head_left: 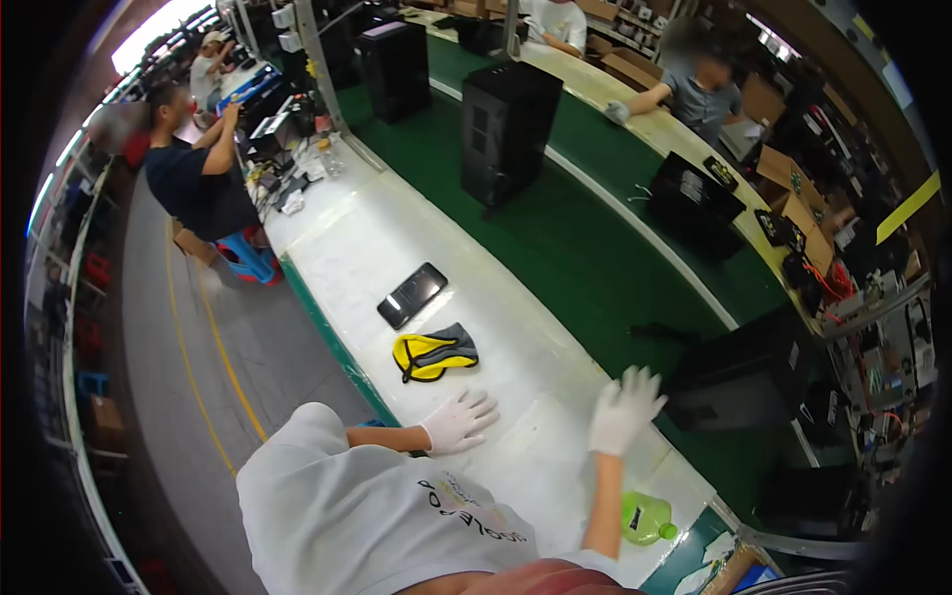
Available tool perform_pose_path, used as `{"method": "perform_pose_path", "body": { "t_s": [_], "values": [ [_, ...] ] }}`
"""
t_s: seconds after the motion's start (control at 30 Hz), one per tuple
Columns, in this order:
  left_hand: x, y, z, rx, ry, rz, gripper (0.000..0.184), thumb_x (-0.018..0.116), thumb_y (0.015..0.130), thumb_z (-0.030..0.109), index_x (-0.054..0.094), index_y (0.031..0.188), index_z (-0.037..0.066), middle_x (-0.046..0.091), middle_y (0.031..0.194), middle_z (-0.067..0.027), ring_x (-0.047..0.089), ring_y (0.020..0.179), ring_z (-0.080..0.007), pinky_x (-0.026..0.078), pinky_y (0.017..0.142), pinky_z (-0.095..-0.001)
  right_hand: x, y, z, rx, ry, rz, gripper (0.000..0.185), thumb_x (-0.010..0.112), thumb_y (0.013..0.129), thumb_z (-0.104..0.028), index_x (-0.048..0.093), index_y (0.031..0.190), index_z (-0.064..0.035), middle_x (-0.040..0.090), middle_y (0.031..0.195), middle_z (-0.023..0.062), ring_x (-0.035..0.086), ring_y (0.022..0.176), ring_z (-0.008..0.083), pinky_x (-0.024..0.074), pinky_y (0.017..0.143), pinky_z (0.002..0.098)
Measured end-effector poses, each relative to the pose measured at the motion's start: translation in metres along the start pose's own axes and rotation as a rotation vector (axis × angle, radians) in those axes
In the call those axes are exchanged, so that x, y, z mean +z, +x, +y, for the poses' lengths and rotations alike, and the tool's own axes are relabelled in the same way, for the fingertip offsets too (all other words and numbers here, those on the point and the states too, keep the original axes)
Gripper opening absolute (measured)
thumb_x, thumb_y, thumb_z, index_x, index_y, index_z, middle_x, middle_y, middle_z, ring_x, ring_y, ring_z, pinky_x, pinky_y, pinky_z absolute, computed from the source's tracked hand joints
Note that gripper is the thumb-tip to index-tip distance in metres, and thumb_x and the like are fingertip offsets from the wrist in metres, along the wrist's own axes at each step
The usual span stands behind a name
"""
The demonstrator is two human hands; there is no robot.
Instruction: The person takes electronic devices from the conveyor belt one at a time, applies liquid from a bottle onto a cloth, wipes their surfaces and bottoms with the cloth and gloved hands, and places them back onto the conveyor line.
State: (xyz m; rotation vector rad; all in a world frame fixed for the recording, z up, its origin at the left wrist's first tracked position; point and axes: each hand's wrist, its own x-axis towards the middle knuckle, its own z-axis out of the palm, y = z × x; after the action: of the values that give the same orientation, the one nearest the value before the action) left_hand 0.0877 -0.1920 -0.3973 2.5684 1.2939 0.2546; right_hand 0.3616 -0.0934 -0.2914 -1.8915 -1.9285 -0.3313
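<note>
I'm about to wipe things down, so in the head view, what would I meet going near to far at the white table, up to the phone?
Green bottle, gloved left hand, yellow and grey cloth, phone. The gloved right hand is about level with the left, so I've left it out.

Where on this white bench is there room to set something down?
The white bench is bare between the phone and the far-end clutter, and between the left hand and the right hand. The far end is crowded; a cloth lies near the phone.
</note>
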Motion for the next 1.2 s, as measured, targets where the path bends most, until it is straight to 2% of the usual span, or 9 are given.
{"method": "perform_pose_path", "body": {
  "t_s": [0.03, 0.1, 0.17, 0.27, 0.4, 0.47, 0.8, 1.2],
  "values": [
    [-0.001, 0.001, -0.004, 0.025, -0.01, -0.021, 0.048, 0.047, 0.089, 0.033, 0.046, 0.13, 0.008, 0.042, 0.138, -0.0141, 0.037, 0.129, -0.0314, 0.029, 0.104, -0.0533, 0.01, -0.029, -0.013, 0.016, 0.012, -0.104, 0.041, 0.049, 0.089, -0.03, 0.058, 0.117, -0.0027, 0.053, 0.128, 0.0203, 0.04, 0.127, 0.0366, 0.0249, 0.105, 0.0585],
    [0.006, -0.006, -0.013, 0.035, -0.014, 0.008, 0.046, 0.046, 0.09, 0.032, 0.047, 0.129, 0.008, 0.042, 0.138, -0.0139, 0.036, 0.129, -0.0307, 0.029, 0.104, -0.0524, 0.036, -0.097, -0.023, 0.195, -0.003, -0.448, 0.049, 0.046, 0.088, -0.04, 0.055, 0.122, -0.0052, 0.046, 0.136, 0.0207, 0.035, 0.131, 0.0377, 0.0224, 0.104, 0.061],
    [0.012, -0.014, -0.021, 0.037, -0.027, 0.022, 0.045, 0.044, 0.091, 0.031, 0.047, 0.129, 0.007, 0.041, 0.138, -0.0137, 0.036, 0.13, -0.03, 0.029, 0.104, -0.0516, 0.026, -0.141, -0.039, 0.181, 0.008, -0.574, 0.056, 0.046, 0.087, -0.043, 0.049, 0.129, -0.006, 0.039, 0.141, 0.0212, 0.03, 0.133, 0.0385, 0.0188, 0.104, 0.0626],
    [0.009, -0.02, -0.027, 0.082, -0.089, 0.04, 0.043, 0.043, 0.092, 0.028, 0.046, 0.129, 0.008, 0.042, 0.138, -0.0128, 0.036, 0.131, -0.0288, 0.028, 0.105, -0.0512, 0.03, -0.206, -0.048, 0.111, -0.039, -0.545, 0.057, 0.046, 0.087, -0.038, 0.046, 0.132, -0.0029, 0.038, 0.141, 0.023, 0.028, 0.135, 0.0383, 0.0144, 0.106, 0.0621],
    [0.001, -0.013, -0.017, 0.043, -0.113, -0.014, 0.043, 0.045, 0.09, 0.024, 0.047, 0.129, 0.007, 0.043, 0.138, -0.0132, 0.037, 0.13, -0.0292, 0.027, 0.106, -0.0509, 0.015, -0.211, -0.045, 0.134, 0.045, -0.662, 0.057, 0.045, 0.087, -0.035, 0.044, 0.134, -0.0031, 0.035, 0.143, 0.0223, 0.026, 0.136, 0.0377, 0.0149, 0.107, 0.0612],
    [-0.002, -0.011, -0.019, 0.069, -0.112, -0.038, 0.043, 0.046, 0.089, 0.023, 0.048, 0.128, 0.007, 0.043, 0.137, -0.0135, 0.037, 0.13, -0.0294, 0.026, 0.107, -0.051, 0.026, -0.216, -0.044, 0.155, 0.124, -0.572, 0.055, 0.045, 0.088, -0.033, 0.043, 0.134, -0.0033, 0.035, 0.144, 0.0203, 0.026, 0.136, 0.0371, 0.015, 0.107, 0.0606],
    [0.005, -0.009, -0.011, 0.03, -0.085, 0.097, 0.04, 0.052, 0.084, 0.016, 0.054, 0.123, 0.006, 0.051, 0.131, -0.0133, 0.043, 0.125, -0.0297, 0.027, 0.107, -0.049, 0.026, -0.219, -0.036, 0.138, 0.085, -0.545, 0.05, 0.046, 0.086, -0.029, 0.045, 0.131, -0.0081, 0.039, 0.141, 0.0168, 0.03, 0.133, 0.0346, 0.0166, 0.106, 0.0609],
    [0.012, -0.01, -0.008, -0.003, -0.068, 0.083, 0.043, 0.049, 0.084, 0.012, 0.049, 0.127, 0.006, 0.046, 0.135, -0.0145, 0.039, 0.129, -0.0294, 0.027, 0.109, -0.0473, 0.026, -0.22, -0.033, 0.135, 0.071, -0.541, 0.049, 0.043, 0.088, -0.028, 0.044, 0.134, -0.0082, 0.039, 0.142, 0.0153, 0.03, 0.133, 0.034, 0.0175, 0.106, 0.0576]
  ]
}}
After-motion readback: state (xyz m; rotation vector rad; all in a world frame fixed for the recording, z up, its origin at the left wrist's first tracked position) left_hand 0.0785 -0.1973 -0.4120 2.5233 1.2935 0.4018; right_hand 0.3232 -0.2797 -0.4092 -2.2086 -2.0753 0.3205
